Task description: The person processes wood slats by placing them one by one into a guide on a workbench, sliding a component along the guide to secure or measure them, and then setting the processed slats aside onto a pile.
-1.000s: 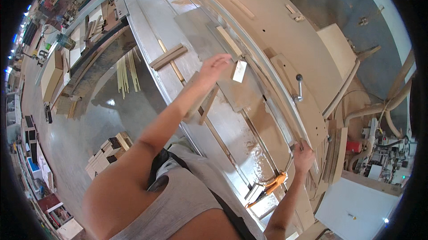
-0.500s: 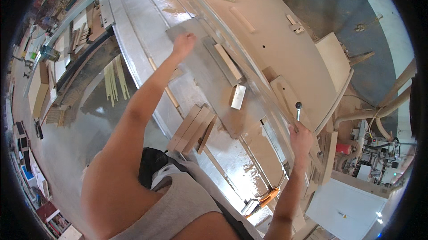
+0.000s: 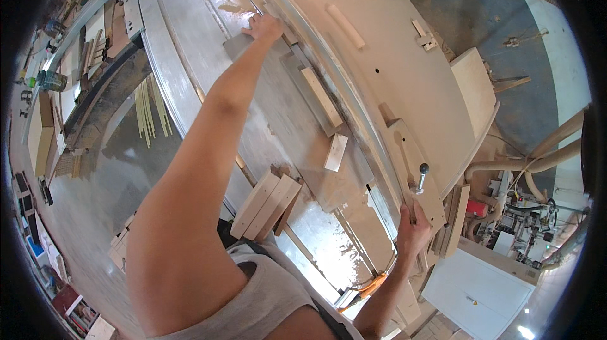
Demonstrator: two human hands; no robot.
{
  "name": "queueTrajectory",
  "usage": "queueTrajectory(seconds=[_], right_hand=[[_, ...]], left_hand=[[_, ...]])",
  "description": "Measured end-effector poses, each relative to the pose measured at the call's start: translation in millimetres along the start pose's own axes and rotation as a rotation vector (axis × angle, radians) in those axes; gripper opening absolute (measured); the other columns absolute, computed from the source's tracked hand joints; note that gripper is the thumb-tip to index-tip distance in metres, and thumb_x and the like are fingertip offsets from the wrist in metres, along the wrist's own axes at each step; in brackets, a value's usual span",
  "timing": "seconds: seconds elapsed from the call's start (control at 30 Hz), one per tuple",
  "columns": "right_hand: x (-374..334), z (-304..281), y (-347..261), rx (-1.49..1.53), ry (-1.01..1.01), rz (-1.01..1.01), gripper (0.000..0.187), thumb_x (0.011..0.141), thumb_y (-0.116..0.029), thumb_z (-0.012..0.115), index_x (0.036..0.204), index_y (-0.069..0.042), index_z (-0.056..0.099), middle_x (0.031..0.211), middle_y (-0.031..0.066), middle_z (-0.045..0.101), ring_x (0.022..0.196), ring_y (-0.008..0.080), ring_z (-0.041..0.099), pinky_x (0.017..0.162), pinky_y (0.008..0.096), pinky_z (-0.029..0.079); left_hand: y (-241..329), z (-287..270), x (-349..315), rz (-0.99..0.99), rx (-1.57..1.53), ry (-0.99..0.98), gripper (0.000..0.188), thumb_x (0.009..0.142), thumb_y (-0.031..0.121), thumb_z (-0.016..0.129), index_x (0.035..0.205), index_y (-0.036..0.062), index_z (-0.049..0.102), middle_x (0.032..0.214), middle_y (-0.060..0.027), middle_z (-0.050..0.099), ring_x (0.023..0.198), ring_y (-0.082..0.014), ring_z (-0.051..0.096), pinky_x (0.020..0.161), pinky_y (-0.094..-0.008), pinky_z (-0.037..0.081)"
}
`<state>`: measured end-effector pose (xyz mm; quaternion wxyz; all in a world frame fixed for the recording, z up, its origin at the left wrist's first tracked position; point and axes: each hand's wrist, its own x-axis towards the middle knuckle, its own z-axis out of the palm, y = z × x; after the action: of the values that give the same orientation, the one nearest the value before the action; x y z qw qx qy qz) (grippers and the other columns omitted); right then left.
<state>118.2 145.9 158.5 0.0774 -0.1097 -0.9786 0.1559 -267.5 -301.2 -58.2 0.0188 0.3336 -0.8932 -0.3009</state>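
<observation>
Across the metal machine table [image 3: 202, 36], from left to right: at the near edge, stacked wooden blocks [image 3: 260, 204]; at the far end of a grey plate [image 3: 288, 115], left hand [image 3: 264, 26] with fingers loosely parted, contact with the surface impossible to tell; alongside the long fence [image 3: 348, 97], wooden strip [image 3: 321, 97], with a small pale block [image 3: 336, 152] near its lower end; just below the black-knobbed crank handle [image 3: 422, 177], right hand [image 3: 414, 231], grip impossible to tell. Hands well apart.
</observation>
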Motion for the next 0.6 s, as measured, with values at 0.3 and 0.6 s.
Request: queueTrajectory(seconds=[0.3,0.6], right_hand=[[-135,-26,76,0.319,0.226,0.329,0.019,0.093,-0.016,0.067,0.085,0.001,0.062,0.062,-0.0038,0.038,0.058,0.0073,0.032,0.051,0.0286,0.024],[-228,-41,112,0.280,0.126,0.473,0.021,0.091,-0.018,0.069,0.080,-0.002,0.060,0.058,-0.0015,0.046,0.056,0.0075,0.039,0.050,0.0288,0.029]], left_hand=[[24,-29,-53,0.544,-0.636,0.023,0.034,0.087,0.011,0.059,0.120,0.0094,0.067,0.108,-0.0155,0.070,0.103,-0.0295,0.067,0.089,-0.0364,0.052],[86,-29,-318,1.206,0.159,-0.965,0.031,0.087,0.009,0.055,0.110,0.0167,0.073,0.115,-0.0069,0.071,0.115,-0.0308,0.062,0.102,-0.0590,0.038]])
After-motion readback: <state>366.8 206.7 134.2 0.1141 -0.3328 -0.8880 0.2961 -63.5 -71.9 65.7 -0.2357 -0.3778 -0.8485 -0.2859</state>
